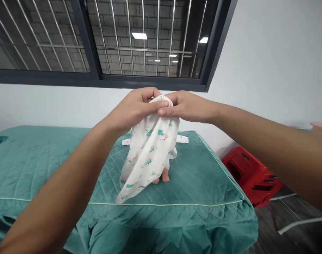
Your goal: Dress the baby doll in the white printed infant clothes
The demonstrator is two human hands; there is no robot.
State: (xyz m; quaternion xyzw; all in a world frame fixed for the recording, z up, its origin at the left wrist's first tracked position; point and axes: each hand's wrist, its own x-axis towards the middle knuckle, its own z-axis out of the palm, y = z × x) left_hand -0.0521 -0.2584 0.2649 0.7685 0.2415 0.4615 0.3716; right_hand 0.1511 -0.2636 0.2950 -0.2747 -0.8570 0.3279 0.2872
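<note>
My left hand (142,106) and my right hand (184,106) pinch the gathered top edge of small white baby pants (153,151) with a green and pink print. Both thumbs press at the front and nearly meet. The cloth hangs down from my fingers, tapering towards the lower left. Behind it lies a doll, mostly hidden; its small feet (165,175) show below the cloth. Printed white sleeves (182,139) stick out on both sides, seemingly from a top on the doll.
Green quilted cover (57,169) drapes over a bed or table. At the right, a red plastic object (252,176) stands on the dark floor near pale metal legs (303,224). A barred window (150,42) is set in the white wall behind.
</note>
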